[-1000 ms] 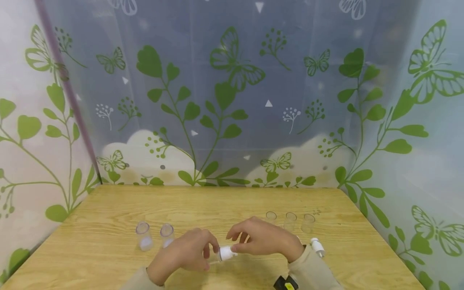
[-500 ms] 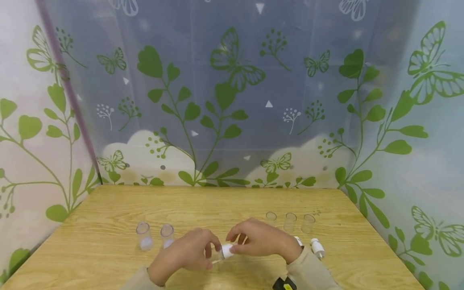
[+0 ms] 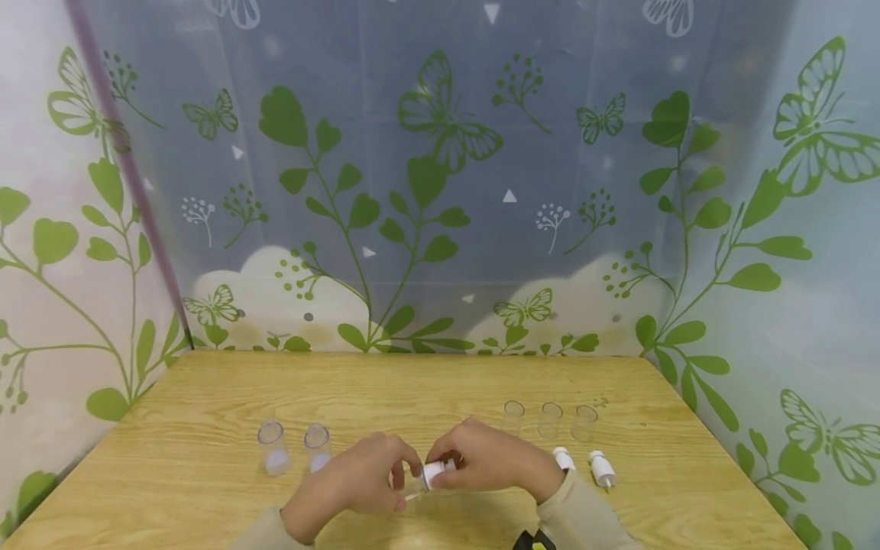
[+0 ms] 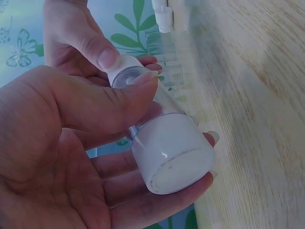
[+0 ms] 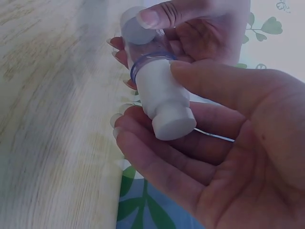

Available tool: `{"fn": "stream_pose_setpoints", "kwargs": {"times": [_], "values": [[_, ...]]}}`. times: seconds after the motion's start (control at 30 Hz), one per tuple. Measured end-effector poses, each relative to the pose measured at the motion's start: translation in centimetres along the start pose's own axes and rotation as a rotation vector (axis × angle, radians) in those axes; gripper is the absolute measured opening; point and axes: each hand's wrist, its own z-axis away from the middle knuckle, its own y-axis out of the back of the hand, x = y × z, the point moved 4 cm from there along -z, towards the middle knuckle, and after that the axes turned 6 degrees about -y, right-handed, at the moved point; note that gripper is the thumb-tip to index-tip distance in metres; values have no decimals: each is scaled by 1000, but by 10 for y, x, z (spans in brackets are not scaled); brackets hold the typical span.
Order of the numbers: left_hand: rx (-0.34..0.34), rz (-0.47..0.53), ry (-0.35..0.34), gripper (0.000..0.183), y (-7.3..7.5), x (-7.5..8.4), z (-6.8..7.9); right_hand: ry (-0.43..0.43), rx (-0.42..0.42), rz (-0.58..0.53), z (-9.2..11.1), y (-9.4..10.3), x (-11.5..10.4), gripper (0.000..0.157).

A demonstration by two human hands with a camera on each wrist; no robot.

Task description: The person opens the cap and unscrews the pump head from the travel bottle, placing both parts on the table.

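My left hand (image 3: 360, 475) grips a small clear pump bottle (image 4: 164, 102) round its body, thumb across the plastic. The bottle's white base (image 4: 174, 155) points toward the left wrist. At the other end my right hand (image 3: 490, 458) pinches the white pump head (image 5: 164, 88) between thumb and fingers. A bluish ring (image 5: 138, 67) shows where this head meets the clear body, and the two look in line. The bottle is tilted, held above the wooden table (image 3: 412, 382). In the head view, the left fingers hide most of the body.
Two clear bottles (image 3: 272, 437) with purple rims and whitish bottoms stand to the left. Three clear caps (image 3: 550, 422) sit in a row at the right. Before them lie two white pump heads (image 3: 602, 468). A black and yellow object (image 3: 535, 541) shows near the right sleeve.
The right fingers have shifted round the white pump head and now cover more of it. The right forearm has swung slightly left, uncovering another white pump head. The left hand has barely moved.
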Motion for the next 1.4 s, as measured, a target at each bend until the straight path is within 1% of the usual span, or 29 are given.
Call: {"fn": "stream_pose_setpoints", "kwargs": {"times": [0.17,0.5,0.63,0.87,1.13,1.4], "values": [[-5,1,6,34,-1,0,0,-9,0,-1,-1,-2,-1,13],[11,-9,-7,33,0,0,0,22,37,28,-4,-3,-1,12],[19,3,-19,33,0,-1,0,30,62,33,-4,-3,-2,14],[48,21,-64,33,1,1,0,56,106,32,-2,1,-3,15],[60,17,-66,33,1,1,-1,60,110,28,-1,2,-2,16],[65,20,-91,31,2,3,0,47,109,15,1,3,-2,19]]}}
